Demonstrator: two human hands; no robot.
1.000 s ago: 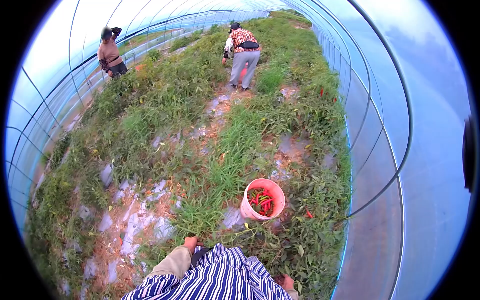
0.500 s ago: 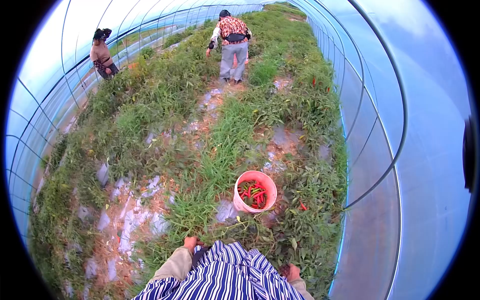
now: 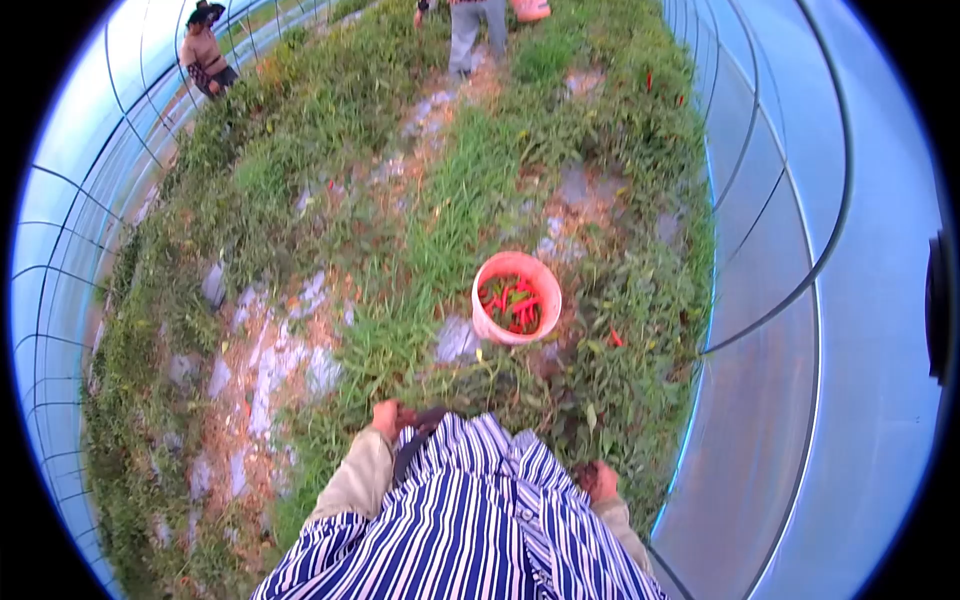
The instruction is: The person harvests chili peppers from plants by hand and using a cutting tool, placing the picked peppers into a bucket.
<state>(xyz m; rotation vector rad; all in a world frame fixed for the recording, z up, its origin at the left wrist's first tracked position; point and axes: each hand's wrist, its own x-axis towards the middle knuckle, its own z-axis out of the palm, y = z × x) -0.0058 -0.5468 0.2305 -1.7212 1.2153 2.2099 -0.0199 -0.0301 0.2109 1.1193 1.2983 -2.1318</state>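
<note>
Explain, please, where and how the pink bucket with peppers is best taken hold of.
I would grip the bucket by opposite sides of its rim, left hand and right hand coming from the near side. It appears upright, its round mouth open upward, and the peppers lie below the rim, which should leave the edge free. I can make out no handle.

Bucket (image 3: 485, 316), frame centre: smooth, matt plastic. Peppers (image 3: 523, 306) inside: glossy skins. Striped garment (image 3: 440, 510), lower centre: matt cloth, creased. Sheeting (image 3: 885, 330), right side: plastic film, smooth, glossy. Hoop (image 3: 849, 160), upper right: smooth, metal-looking tube. Ground film (image 3: 274, 368), left of centre: thin plastic, wrinkled.
</note>
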